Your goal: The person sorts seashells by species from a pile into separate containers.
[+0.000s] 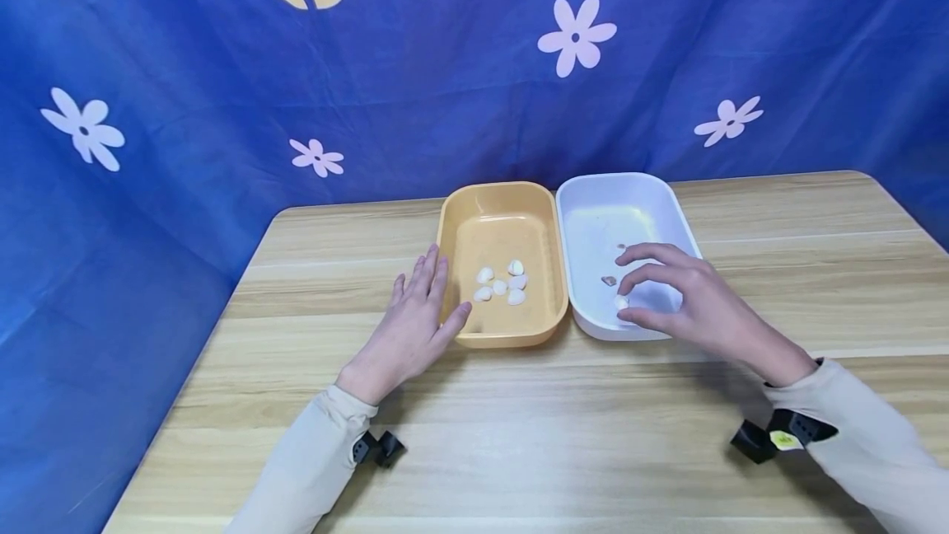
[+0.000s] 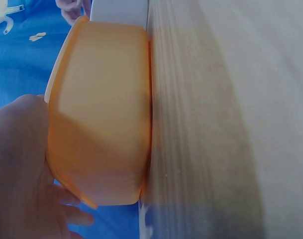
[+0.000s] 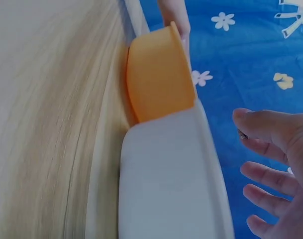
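Note:
My left hand [image 1: 411,324] lies along the near-left rim of the orange tray [image 1: 454,229], fingers straight and thumb over the near corner. Several white shells [image 1: 516,281] lie on that tray's floor. Over the white tray [image 1: 582,188], my right hand [image 1: 678,291] pinches a small shell [image 1: 621,302] between thumb and index finger. It looks pale in the head view but dark in the right wrist view. A brown shell [image 1: 609,280] lies in the white tray, with a tiny reddish piece [image 1: 621,246] farther back. The hand hides part of this tray.
Both trays stand side by side, touching or nearly so, near the back edge of the wooden table [image 1: 519,452]. A blue cloth [image 1: 460,64] with flower shapes hangs behind it. A black wrist device [image 1: 756,442] is strapped to each sleeve.

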`<state>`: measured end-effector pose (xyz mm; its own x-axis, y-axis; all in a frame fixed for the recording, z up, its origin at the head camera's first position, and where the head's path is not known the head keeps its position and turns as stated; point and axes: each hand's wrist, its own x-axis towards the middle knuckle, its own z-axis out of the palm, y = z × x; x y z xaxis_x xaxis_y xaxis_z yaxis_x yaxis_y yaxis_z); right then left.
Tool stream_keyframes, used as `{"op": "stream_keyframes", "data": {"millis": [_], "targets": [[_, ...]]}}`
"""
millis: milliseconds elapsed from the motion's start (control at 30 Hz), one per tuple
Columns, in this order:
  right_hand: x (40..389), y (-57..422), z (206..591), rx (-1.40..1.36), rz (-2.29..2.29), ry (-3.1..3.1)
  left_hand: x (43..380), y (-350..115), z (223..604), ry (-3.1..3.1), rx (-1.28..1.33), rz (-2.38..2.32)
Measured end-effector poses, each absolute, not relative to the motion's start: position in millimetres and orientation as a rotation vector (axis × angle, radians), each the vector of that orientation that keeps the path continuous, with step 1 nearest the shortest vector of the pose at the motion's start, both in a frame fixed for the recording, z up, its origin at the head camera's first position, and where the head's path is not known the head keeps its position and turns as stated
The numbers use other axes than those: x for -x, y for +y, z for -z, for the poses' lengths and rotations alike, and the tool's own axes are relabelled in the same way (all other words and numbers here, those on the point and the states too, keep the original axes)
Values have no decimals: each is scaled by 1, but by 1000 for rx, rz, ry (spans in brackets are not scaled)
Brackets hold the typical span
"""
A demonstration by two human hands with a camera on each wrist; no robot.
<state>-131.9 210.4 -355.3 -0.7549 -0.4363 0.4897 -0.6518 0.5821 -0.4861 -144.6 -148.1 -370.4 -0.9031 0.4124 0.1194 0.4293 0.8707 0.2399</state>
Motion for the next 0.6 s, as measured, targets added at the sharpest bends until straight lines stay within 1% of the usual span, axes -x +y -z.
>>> {"op": "stream_keyframes", "data": {"millis": [367,600], "targets": [[154,213,360,-830,-867,-2663,144,-149,369,-2989,664,417],[170,212,363,-805,-680,-2710,145,-149,368,-2992,668,413]]}}
